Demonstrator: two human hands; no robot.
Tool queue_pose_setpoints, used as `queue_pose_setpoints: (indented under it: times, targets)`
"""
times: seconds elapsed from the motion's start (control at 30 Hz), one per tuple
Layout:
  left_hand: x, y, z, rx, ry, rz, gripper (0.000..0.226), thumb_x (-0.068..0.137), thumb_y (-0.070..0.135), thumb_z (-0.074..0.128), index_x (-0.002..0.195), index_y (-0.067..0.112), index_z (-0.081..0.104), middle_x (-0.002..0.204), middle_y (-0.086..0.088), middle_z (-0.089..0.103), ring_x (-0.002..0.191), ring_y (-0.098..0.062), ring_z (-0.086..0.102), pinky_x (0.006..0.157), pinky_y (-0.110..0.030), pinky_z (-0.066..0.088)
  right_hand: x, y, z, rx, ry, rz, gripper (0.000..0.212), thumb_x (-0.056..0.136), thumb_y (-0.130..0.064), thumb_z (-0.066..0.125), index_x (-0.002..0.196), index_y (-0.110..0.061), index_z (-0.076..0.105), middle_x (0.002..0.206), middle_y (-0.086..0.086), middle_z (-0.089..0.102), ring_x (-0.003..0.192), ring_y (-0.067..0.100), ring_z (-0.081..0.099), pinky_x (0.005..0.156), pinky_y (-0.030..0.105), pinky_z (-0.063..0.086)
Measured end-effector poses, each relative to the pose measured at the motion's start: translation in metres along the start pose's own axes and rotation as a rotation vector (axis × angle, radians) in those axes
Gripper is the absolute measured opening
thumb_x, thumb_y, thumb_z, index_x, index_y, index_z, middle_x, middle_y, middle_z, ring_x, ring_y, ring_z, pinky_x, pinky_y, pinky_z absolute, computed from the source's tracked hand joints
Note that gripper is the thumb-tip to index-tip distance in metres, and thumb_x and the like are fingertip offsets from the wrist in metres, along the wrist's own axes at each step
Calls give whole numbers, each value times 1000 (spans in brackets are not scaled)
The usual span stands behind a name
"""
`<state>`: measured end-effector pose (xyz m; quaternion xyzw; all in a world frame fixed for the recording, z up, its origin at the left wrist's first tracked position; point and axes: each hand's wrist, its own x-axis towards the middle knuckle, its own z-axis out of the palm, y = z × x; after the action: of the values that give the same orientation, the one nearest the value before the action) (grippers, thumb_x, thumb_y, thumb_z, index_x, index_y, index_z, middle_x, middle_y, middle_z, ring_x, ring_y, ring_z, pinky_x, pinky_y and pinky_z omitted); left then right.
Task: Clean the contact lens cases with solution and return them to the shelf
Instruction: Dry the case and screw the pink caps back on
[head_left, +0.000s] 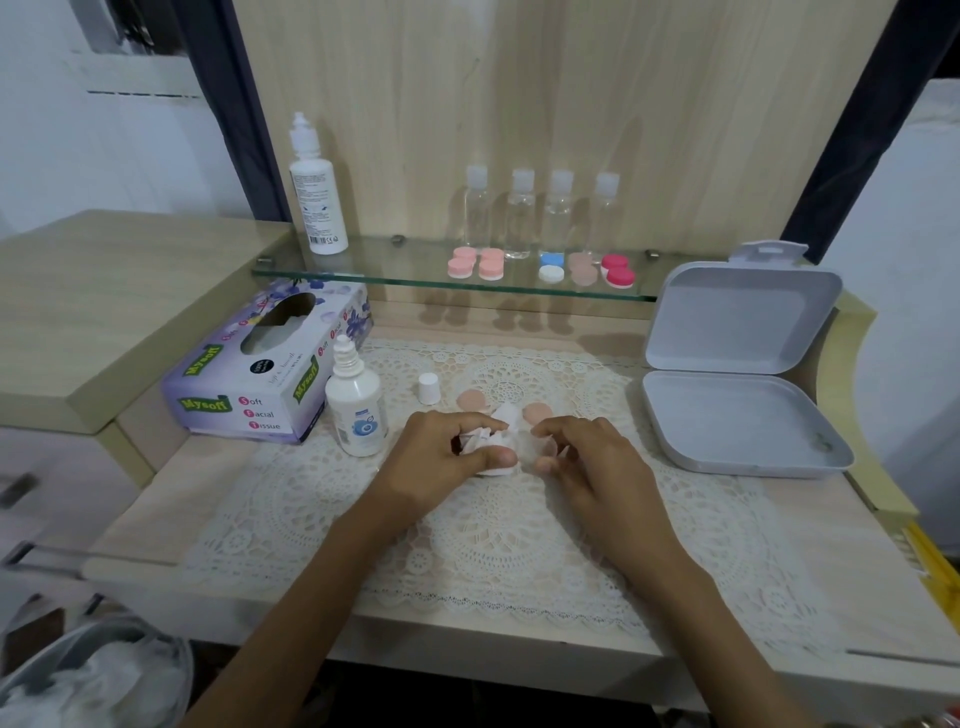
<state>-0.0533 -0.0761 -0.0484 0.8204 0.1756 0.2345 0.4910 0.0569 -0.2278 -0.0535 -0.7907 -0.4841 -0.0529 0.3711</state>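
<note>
Left hand (441, 460) grips crumpled white tissue (503, 419), apparently for wiping. Right hand (597, 462) curled beside it, hold unclear. Peach round caps (471, 400) set aside on lace-covered tabletop (519, 545). Other coloured lens cases (475, 263) on glass shelf (395, 270).

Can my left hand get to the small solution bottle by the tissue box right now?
Probably yes: the small solution bottle stands just left of the left hand, nothing between, but that hand grips a crumpled tissue.
</note>
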Motion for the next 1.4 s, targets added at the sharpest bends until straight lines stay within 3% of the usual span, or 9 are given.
queue_pose_setpoints:
  times: [0.1, 0.2, 0.47, 0.7, 0.93, 1.03, 1.2, 1.3, 1.4]
  targets:
    - [0, -1, 0, 0, 51, 2, 27, 54, 50, 77, 78, 40, 71, 71, 1, 71, 63, -6, 57, 62, -28, 48, 0, 1, 0, 25, 0, 10, 25, 88, -17, 63, 112, -23, 63, 84, -23, 46, 87, 7, 49, 72, 26, 43]
    - [-1, 1, 0, 15, 110, 22, 24, 52, 49, 79, 71, 37, 70, 62, 9, 67, 57, -1, 54, 57, -19, 45, 0, 1, 1, 72, 6, 28, 24, 86, -17, 65, 110, -24, 63, 87, -19, 52, 87, 6, 51, 73, 25, 45]
    - [-3, 2, -3, 25, 225, 128, 20, 83, 19, 72, 88, 37, 68, 92, 24, 68, 85, 4, 61, 73, -5, 40, 2, 6, 7, -47, -19, -46, 19, 84, -21, 69, 103, -19, 66, 103, -9, 60, 95, 11, 48, 80, 34, 45]
    - [-1, 1, -1, 65, 127, 311, 22, 83, 12, 64, 101, 24, 69, 101, 14, 69, 100, -7, 63, 84, -19, 47, 2, 6, 7, 11, -36, -19, 33, 80, -35, 66, 109, -19, 66, 103, -13, 54, 99, 8, 47, 88, 34, 45]
    - [-3, 2, 1, -22, 92, 358, 22, 74, 4, 78, 94, 10, 70, 95, 4, 67, 86, -15, 66, 79, -22, 51, 1, 1, 0, 232, 50, 34, 42, 88, -53, 47, 116, -26, 63, 108, -19, 57, 108, 7, 50, 91, 38, 45]
    - [-6, 6, 2, -28, 44, 351, 21, 73, 5, 80, 89, 13, 70, 92, 4, 68, 85, -12, 67, 78, -19, 51, 0, -2, -1, 310, 75, 51, 33, 86, -49, 51, 102, -25, 66, 101, -21, 58, 102, 7, 53, 87, 40, 47]
    - [-5, 6, 1, 10, 34, 334, 15, 80, 23, 73, 95, 20, 70, 95, 7, 70, 93, -13, 66, 79, -24, 51, -3, -9, -9, 511, 107, 160, 7, 88, -28, 62, 86, -23, 67, 87, -7, 65, 84, 14, 60, 75, 47, 51]
    - [-2, 0, -1, 81, 37, 280, 24, 78, 29, 65, 102, 24, 67, 102, 14, 67, 100, -15, 60, 77, -16, 41, -3, -10, -11, 553, 207, 221, 5, 87, -16, 63, 82, -19, 64, 81, -6, 65, 72, 10, 57, 66, 36, 51]
    - [0, -5, 1, 182, -16, 241, 31, 75, 30, 68, 105, 28, 66, 103, 18, 64, 99, -10, 56, 79, -8, 34, -2, -7, -10, 517, 297, 237, 6, 87, -15, 61, 83, -20, 62, 81, -10, 64, 73, 9, 57, 62, 27, 49]
